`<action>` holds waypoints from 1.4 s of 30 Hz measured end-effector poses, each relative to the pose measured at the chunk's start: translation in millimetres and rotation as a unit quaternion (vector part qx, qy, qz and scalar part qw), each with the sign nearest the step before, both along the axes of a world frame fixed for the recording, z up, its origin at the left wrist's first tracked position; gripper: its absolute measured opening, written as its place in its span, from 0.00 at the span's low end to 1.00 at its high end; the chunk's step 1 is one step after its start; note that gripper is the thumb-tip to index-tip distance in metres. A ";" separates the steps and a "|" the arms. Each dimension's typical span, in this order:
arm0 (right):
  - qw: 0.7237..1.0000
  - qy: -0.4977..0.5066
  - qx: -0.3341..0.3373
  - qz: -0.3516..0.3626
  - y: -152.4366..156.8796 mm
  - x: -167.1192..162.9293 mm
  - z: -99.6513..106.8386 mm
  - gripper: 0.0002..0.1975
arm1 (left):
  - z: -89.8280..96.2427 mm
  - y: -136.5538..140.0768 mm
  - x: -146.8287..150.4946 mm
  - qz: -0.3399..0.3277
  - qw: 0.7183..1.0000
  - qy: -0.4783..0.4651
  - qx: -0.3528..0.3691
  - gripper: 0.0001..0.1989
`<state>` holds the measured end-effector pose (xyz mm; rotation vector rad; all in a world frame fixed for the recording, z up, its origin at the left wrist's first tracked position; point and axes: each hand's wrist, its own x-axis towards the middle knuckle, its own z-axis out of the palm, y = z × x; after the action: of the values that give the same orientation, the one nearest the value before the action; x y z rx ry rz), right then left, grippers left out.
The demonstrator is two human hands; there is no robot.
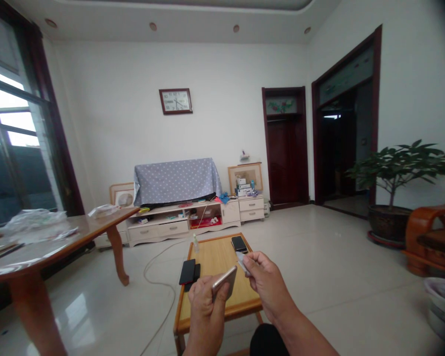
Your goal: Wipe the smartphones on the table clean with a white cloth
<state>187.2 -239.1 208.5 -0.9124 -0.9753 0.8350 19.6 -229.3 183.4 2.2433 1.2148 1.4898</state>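
Note:
My left hand is wrapped round a smartphone with a rose-gold edge, tilted above the small wooden table. Close to its right, my right hand pinches a thin whitish piece between thumb and fingers; whether it is paper, cloth or plastic I cannot tell. A gap shows between this piece and the phone. On the tabletop, a black phone lies at the left edge over another dark object, and a second dark phone lies at the far right corner. A small clear bottle stands at the far left.
A larger wooden table with plastic bags stands at the left. A cable runs over the floor. Beyond is a white cabinet; at the right are a potted plant, a wooden chair and a bucket.

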 end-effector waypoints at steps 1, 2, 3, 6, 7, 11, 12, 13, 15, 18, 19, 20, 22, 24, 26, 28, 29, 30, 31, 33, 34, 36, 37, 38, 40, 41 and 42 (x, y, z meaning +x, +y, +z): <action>1.000 0.013 -0.006 0.020 -2.0 -1.3 2.4 0.20 | 0.4 -0.2 0.6 -0.003 1.000 0.000 -0.001 0.15; 0.999 0.021 -0.010 0.039 -3.8 -2.3 4.1 0.20 | 0.7 -0.3 1.0 -0.006 1.000 0.000 -0.002 0.16; 0.998 0.019 -0.009 0.054 -5.3 -3.0 5.3 0.20 | 0.8 -0.3 1.2 -0.009 1.000 0.001 -0.002 0.16; 0.997 -0.033 0.007 0.066 -7.5 -3.5 5.3 0.19 | -0.6 0.6 1.0 -0.010 1.000 -0.004 -0.008 0.16; 0.997 -0.055 0.011 0.061 -7.2 -3.7 4.5 0.19 | -1.4 1.3 0.9 -0.008 1.000 -0.008 -0.012 0.16; 0.986 -0.161 0.047 -0.023 -3.7 -8.1 -0.1 0.15 | -2.2 4.3 2.0 -0.003 0.999 -0.019 -0.030 0.16; 0.978 -0.194 0.060 -0.053 -3.0 -9.8 -0.9 0.14 | -1.2 4.7 2.7 -0.009 0.999 -0.021 -0.034 0.16; 0.968 -0.226 0.071 -0.080 -2.4 -11.3 -1.6 0.14 | 0.1 4.9 3.4 -0.017 0.999 -0.021 -0.038 0.16; 0.953 -0.273 0.086 -0.101 -1.4 -11.6 -2.0 0.14 | 3.2 4.7 4.2 -0.034 0.998 -0.020 -0.046 0.16; 0.950 -0.289 0.107 -0.058 0.6 -4.4 -1.4 0.11 | 5.7 4.4 2.7 -0.043 0.997 -0.024 -0.056 0.15; 0.951 -0.285 0.112 -0.033 1.5 -1.0 -1.1 0.11 | 5.6 4.5 1.8 -0.044 0.997 -0.027 -0.061 0.15; 0.952 -0.283 0.114 -0.010 2.3 1.9 -0.9 0.11 | 5.0 4.6 1.0 -0.046 0.996 -0.032 -0.067 0.14; 0.951 -0.289 0.105 0.009 3.0 4.3 -0.6 0.11 | 3.2 5.1 0.5 -0.053 0.995 -0.039 -0.077 0.14; 0.946 -0.313 0.084 -0.024 2.2 1.3 -0.1 0.09 | 1.8 5.5 1.6 -0.057 0.995 -0.038 -0.079 0.15; 0.937 -0.337 0.062 -0.073 0.2 -4.0 1.2 0.09 | 1.9 5.5 3.1 -0.063 0.994 -0.032 -0.080 0.16; 0.932 -0.348 0.055 -0.086 -1.4 -6.4 3.4 0.09 | 3.6 5.4 3.2 -0.068 0.993 -0.034 -0.085 0.16; 0.933 -0.347 0.058 -0.073 -1.8 -5.2 4.8 0.08 | 4.8 5.5 2.5 -0.072 0.992 -0.038 -0.092 0.16; 0.936 -0.342 0.064 -0.047 -1.7 -2.6 6.0 0.08 | 5.9 5.7 1.4 -0.077 0.991 -0.045 -0.100 0.15; 0.940 -0.333 0.067 -0.013 -1.3 1.3 7.1 0.08 | 6.9 5.9 0.0 -0.085 0.989 -0.053 -0.110 0.15; 0.948 -0.309 0.056 0.056 0.1 9.8 8.3 0.11 | 7.9 6.4 -2.3 -0.104 0.984 -0.066 -0.132 0.15; 0.949 -0.301 0.048 0.078 0.8 13.1 8.3 0.12 | 7.7 6.6 -2.8 -0.113 0.981 -0.072 -0.140 0.16; 0.949 -0.304 0.039 0.077 1.4 15.1 7.8 0.12 | 6.5 6.2 -1.5 -0.119 0.979 -0.078 -0.144 0.16; 0.946 -0.318 0.039 0.052 1.3 13.5 7.3 0.11 | 5.7 5.6 0.2 -0.116 0.980 -0.079 -0.142 0.16; 0.940 -0.338 0.040 0.016 0.9 10.7 6.9 0.11 | 5.1 4.9 2.4 -0.111 0.981 -0.081 -0.137 0.16; 0.925 -0.375 0.030 -0.059 -0.4 3.3 6.0 0.14 | 4.7 3.0 6.7 -0.102 0.983 -0.084 -0.129 0.16; 0.917 -0.388 0.022 -0.087 -0.9 0.0 5.5 0.16 | 5.0 2.1 8.2 -0.102 0.983 -0.083 -0.129 0.16; 0.913 -0.394 0.016 -0.102 -1.2 -2.1 4.9 0.17 | 5.6 1.6 8.9 -0.105 0.982 -0.081 -0.132 0.16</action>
<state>185.2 -240.3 213.3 -1.3351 -1.5434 0.2460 28.5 -227.7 188.9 1.9669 1.0250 1.3175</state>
